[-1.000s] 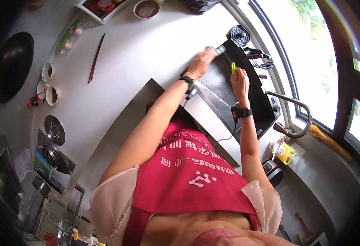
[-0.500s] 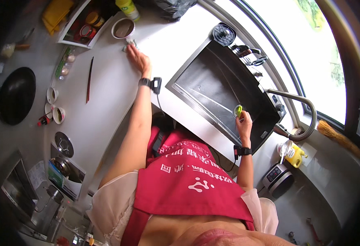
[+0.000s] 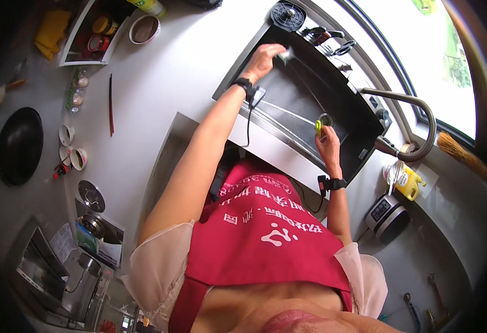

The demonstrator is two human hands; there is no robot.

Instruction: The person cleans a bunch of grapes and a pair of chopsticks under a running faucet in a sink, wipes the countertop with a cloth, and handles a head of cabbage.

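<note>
Hands over black steel sink (image 3: 288, 102): right hand (image 3: 328, 145) w/ green sponge (image 3: 318, 127) (small, flat).

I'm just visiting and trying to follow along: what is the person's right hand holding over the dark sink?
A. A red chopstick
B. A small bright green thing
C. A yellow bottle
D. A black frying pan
B: the right hand has its grip on a small green thing just above the sink, near the drain; what kind of thing it is, the picture is too small to tell.
</note>
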